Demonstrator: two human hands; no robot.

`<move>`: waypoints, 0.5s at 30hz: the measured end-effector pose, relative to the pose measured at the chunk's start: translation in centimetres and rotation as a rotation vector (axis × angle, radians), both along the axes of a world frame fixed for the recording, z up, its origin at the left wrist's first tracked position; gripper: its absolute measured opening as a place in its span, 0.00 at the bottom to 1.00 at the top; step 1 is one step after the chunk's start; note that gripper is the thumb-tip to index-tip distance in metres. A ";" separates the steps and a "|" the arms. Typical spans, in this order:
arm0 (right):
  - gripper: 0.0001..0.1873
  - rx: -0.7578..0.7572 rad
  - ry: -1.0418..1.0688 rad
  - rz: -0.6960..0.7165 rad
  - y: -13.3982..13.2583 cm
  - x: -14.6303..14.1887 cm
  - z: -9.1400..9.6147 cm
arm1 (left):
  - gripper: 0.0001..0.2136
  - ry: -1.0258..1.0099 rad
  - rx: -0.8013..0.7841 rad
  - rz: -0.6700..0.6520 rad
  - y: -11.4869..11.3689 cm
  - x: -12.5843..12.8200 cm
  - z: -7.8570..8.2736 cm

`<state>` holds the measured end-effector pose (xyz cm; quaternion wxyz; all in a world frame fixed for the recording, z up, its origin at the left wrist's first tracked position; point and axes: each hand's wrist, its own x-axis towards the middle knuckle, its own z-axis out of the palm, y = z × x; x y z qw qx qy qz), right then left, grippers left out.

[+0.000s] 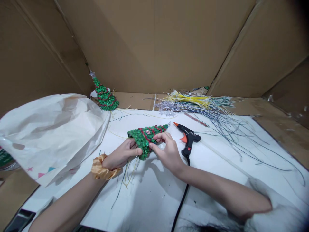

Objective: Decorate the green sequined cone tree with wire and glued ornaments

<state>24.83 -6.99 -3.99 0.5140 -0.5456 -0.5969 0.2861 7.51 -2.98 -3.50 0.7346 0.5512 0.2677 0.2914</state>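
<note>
A small green sequined Christmas tree (140,137) with red trim lies on its side above the white tabletop, its tip pointing right. My left hand (129,149) grips its open base, with the thumb outside and the fingers partly hidden inside the cone. My right hand (167,149) pinches the red trim on the tree's side between thumb and fingertips. Thin wires (127,174) hang below the base. Just right of the tree's tip lies a black and orange hot glue gun (190,138), its nozzle toward the tip and its cord running to the front.
Another decorated tree (105,95) stands at the back left, behind a large white plastic bag (53,129). Bundled yellow, white and green wires (198,100) spread over the back right. Cardboard walls (154,45) enclose the white table (149,196).
</note>
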 end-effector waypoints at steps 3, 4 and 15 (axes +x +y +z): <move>0.08 0.008 0.001 -0.004 0.1 0.1 -0.1 | 0.24 0.002 -0.006 -0.007 -0.2 0.1 0.0; 0.08 0.010 0.002 -0.005 0.2 0.2 -0.1 | 0.23 0.003 -0.007 -0.004 -0.3 0.2 0.0; 0.08 0.028 0.009 0.001 0.4 0.4 0.0 | 0.18 0.026 0.038 0.066 -1.2 0.9 0.0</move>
